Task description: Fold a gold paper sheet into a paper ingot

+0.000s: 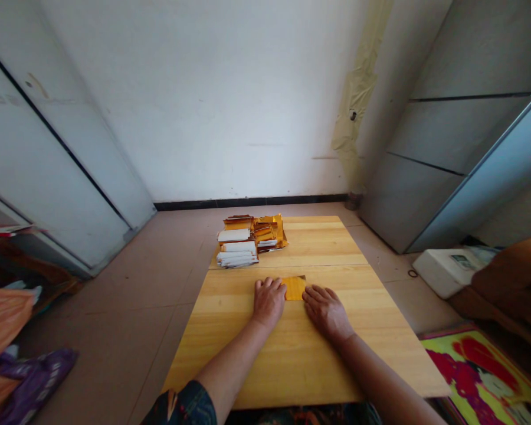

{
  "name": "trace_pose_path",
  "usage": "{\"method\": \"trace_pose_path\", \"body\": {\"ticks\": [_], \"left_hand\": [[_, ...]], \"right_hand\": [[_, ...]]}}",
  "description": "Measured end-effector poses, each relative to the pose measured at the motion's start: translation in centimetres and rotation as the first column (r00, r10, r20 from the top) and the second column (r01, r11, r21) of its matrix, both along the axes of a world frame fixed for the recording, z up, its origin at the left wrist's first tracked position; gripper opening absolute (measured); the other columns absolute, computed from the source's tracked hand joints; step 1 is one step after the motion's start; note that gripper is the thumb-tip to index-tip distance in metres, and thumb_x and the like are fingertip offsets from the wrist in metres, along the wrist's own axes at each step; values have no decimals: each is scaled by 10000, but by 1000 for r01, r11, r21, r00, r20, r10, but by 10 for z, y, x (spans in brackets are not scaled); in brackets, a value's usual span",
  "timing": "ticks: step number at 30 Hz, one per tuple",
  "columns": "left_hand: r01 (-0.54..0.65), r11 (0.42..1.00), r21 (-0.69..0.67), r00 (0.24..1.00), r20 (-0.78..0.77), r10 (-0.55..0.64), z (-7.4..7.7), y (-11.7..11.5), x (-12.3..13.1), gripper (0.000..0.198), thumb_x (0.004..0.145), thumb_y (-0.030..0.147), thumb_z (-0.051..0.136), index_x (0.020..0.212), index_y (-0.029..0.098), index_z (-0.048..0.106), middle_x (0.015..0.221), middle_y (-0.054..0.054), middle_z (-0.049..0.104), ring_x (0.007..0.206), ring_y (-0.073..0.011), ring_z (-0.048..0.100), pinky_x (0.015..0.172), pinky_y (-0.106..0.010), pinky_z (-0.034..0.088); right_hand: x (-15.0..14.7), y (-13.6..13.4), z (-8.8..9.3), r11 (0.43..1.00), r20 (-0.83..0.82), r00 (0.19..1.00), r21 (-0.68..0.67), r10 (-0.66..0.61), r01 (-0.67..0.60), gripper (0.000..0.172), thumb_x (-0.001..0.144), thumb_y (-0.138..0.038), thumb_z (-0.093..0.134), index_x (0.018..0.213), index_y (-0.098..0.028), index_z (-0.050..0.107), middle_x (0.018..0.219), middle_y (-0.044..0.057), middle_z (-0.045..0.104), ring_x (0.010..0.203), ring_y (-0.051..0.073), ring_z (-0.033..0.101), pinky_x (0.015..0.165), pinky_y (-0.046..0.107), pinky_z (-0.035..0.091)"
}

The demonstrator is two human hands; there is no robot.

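A small sheet of gold foil paper (295,287) lies flat near the middle of the wooden table (292,348). My left hand (268,300) rests palm down on the sheet's left edge, fingers curled and pressing it. My right hand (326,310) lies flat on the table at the sheet's lower right edge, fingertips touching the paper. At the table's far left stands a pile of folded gold and white papers (249,239), well beyond both hands.
A white machine (446,269) sits on the floor to the right, near a brightly patterned mat (482,378). Orange and purple bags (13,354) lie at the left. Grey cabinets flank the white wall on both sides.
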State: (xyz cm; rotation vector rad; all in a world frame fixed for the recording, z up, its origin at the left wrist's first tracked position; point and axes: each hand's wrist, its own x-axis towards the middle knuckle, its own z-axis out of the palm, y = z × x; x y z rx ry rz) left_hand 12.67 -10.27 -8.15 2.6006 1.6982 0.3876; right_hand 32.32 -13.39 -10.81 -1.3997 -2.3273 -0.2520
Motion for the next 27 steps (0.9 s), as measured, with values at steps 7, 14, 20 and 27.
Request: {"method": "trace_pose_path", "body": {"ticks": [7, 14, 20, 27], "left_hand": [[112, 994, -5, 993, 37, -112, 0, 2, 27, 161, 916, 229, 476, 924, 252, 636, 1139, -21, 639, 1020, -204, 518, 832, -399, 332], [166, 986, -5, 984, 66, -165, -1, -5, 14, 274, 863, 319, 562, 1134, 308, 593, 1309, -6, 559, 1150, -217, 467, 913, -419, 335], [148, 989, -21, 988, 43, -147, -3, -11, 1, 389, 845, 407, 585, 1216, 301, 545, 1361, -28, 517, 1197, -241, 436, 955, -447, 330], [95, 995, 13, 995, 40, -95, -6, -17, 9, 342, 889, 369, 532, 1221, 288, 540, 1336, -48, 538, 1203, -256, 433, 994, -512, 297]], "right_hand": [[24, -22, 6, 994, 14, 994, -22, -107, 108, 240, 926, -233, 468, 1058, -242, 669, 1124, 46, 679, 1043, 209, 578, 880, 338, 383], [36, -14, 13, 996, -57, 998, -83, -15, 10, 237, 939, -289, 472, 1044, -254, 682, 1070, 53, 689, 966, 187, 582, 837, 313, 409], [38, -3, 17, 991, -56, 998, -128, 19, -26, 184, 914, -285, 528, 980, -263, 698, 1040, 47, 684, 956, 190, 578, 848, 333, 410], [2, 3, 8, 994, 21, 999, -105, 29, -27, 365, 936, -373, 465, 1246, -215, 577, 1374, 108, 505, 1300, 240, 405, 1042, 422, 331]]}}
